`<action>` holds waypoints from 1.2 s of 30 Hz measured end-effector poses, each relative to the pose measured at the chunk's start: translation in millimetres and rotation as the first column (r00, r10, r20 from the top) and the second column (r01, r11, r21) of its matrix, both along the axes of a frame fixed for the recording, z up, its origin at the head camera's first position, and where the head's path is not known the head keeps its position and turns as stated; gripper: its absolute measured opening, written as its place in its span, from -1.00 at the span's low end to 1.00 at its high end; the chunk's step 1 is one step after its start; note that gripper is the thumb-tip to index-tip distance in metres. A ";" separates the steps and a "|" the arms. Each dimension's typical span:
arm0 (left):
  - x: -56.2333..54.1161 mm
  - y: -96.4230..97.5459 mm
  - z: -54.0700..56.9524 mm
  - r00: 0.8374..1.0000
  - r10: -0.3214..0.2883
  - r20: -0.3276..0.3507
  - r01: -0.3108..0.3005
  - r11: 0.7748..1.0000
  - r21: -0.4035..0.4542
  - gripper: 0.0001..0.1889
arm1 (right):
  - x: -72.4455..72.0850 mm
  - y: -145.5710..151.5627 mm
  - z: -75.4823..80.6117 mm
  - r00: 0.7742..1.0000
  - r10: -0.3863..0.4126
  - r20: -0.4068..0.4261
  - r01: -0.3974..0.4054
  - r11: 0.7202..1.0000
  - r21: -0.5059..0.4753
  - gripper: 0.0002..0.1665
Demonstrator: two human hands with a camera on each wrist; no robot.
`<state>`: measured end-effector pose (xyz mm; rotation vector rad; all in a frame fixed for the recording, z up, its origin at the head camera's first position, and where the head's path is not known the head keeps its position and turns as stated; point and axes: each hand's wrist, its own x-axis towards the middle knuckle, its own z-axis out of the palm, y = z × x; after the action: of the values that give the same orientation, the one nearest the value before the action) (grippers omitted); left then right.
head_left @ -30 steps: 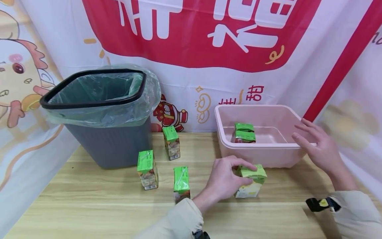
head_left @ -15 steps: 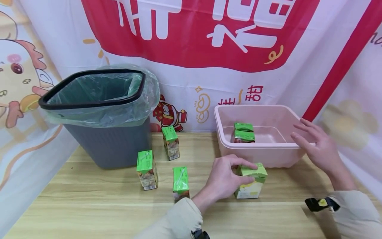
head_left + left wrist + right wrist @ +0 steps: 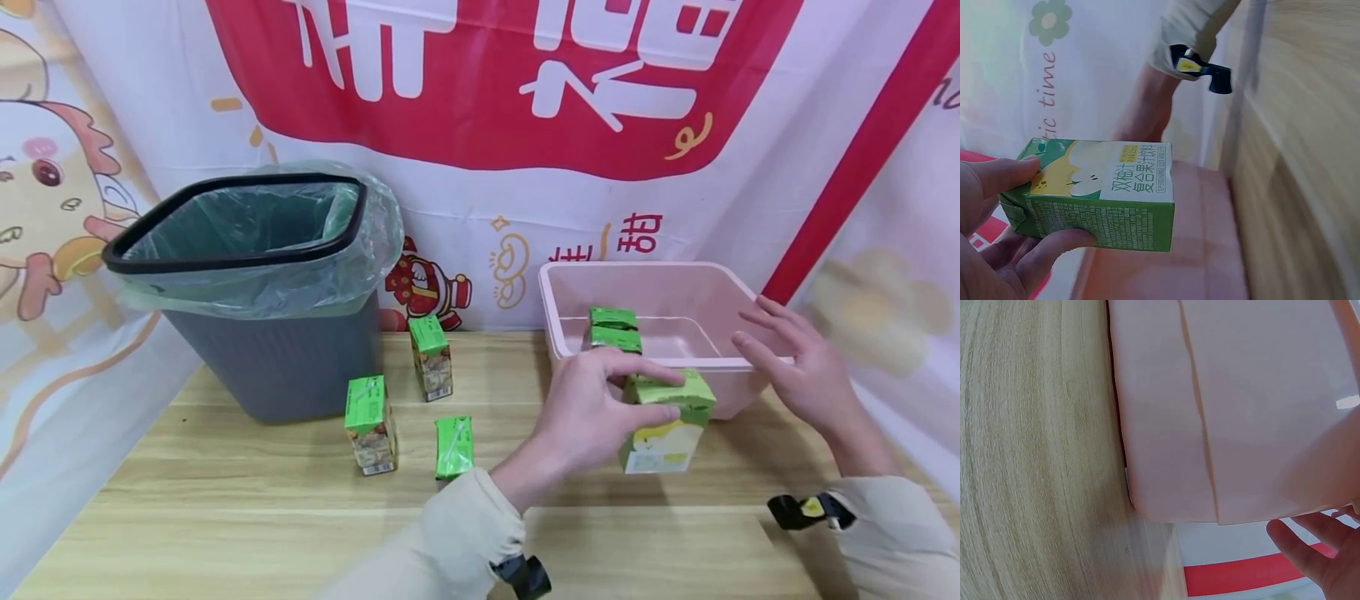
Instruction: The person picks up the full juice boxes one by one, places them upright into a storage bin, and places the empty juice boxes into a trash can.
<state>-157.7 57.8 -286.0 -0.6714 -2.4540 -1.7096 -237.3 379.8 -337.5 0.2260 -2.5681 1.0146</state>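
My left hand (image 3: 581, 408) grips a green-and-white juice carton (image 3: 1100, 181) near its top, thumb on one side and fingers on the other. In the head view the carton is raised off the table, just in front of the pink plastic tub (image 3: 652, 287). Two smaller green-topped drink cartons (image 3: 615, 337) stand inside the tub at its left. At the tub's right rim, my right hand (image 3: 806, 375) has its fingers spread and loosely straight. In the right wrist view these fingers (image 3: 1300, 550) are beside the tub's end; contact is hard to tell.
Three small drink cartons stand on the wooden table: one by the wall (image 3: 432, 358), one near the bin (image 3: 371, 425), one closer to me (image 3: 454, 447). A grey waste bin (image 3: 277, 367) with a clear liner stands at the left. A printed cloth (image 3: 480, 200) hangs behind.
My left hand has lifted the juice carton off the table, moving it up and to the right toward the tub. The right hand has stayed at the tub's rim.
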 end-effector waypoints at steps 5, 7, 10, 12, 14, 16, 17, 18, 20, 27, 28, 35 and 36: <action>-6.6 -2.9 25.1 0.998 -0.009 -0.059 0.006 0.999 -0.041 -0.69 | 0.4 0.8 -0.6 1.000 0.011 -0.013 -0.011 1.000 -0.011 -0.34; -9.9 -4.4 34.3 0.996 -0.009 -0.087 0.004 0.998 -0.056 -0.69 | 0.7 1.1 0.0 1.000 0.012 -0.006 -0.012 1.000 -0.011 -0.32; -15.7 -6.3 46.5 0.993 -0.008 -0.117 0.000 0.998 -0.064 -0.69 | 1.4 1.7 1.4 1.000 0.007 0.008 -0.007 1.000 -0.010 -0.31; -20.2 -7.5 53.2 0.993 -0.014 -0.121 0.008 0.999 -0.047 -0.69 | 1.8 2.0 1.8 1.000 0.002 0.022 -0.002 1.000 -0.007 -0.29; -24.8 -8.7 58.8 0.993 -0.019 -0.114 0.017 1.000 -0.016 -0.69 | 2.2 2.0 1.9 1.000 0.000 0.032 0.000 1.000 -0.006 -0.28; -29.1 -9.5 63.5 0.995 -0.017 -0.102 0.020 1.000 0.024 -0.70 | 2.4 1.9 1.6 0.999 0.000 0.037 0.000 1.000 -0.007 -0.27; -31.3 -9.9 65.5 0.995 -0.014 -0.096 0.018 0.999 0.039 -0.69 | 2.4 1.7 1.6 0.999 -0.001 0.038 0.001 1.000 -0.006 -0.27; -33.4 -10.4 67.4 0.996 -0.011 -0.091 0.016 0.998 0.057 -0.69 | 2.0 1.6 1.3 0.999 0.001 0.034 -0.001 1.000 -0.005 -0.28; -37.4 -10.6 70.9 0.996 0.003 -0.084 0.004 0.997 0.076 -0.69 | 1.1 1.3 1.0 1.000 0.001 0.028 -0.001 1.000 -0.003 -0.28; -53.4 -5.4 78.4 0.996 0.068 -0.063 -0.060 0.992 0.110 -0.70 | 0.8 0.6 0.6 1.000 0.003 0.019 -0.003 1.000 0.008 -0.30; -55.9 -4.2 78.5 0.995 0.077 -0.056 -0.071 0.991 0.113 -0.70 | 0.9 0.3 0.8 1.000 0.003 0.020 -0.004 1.000 0.007 -0.30; -74.1 7.5 69.7 0.991 0.130 -0.026 -0.123 0.976 0.179 -0.71 | 0.9 -0.1 1.4 1.000 0.006 0.017 -0.006 1.000 0.004 -0.31; -76.9 10.2 67.4 0.990 0.135 -0.024 -0.129 0.973 0.189 -0.70 | 0.9 0.2 1.4 1.000 0.005 0.016 -0.005 1.000 0.004 -0.31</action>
<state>-234.5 68.1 -218.6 -0.5020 -2.2215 -1.8286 -236.4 380.0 -336.2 0.2260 -2.5857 1.0168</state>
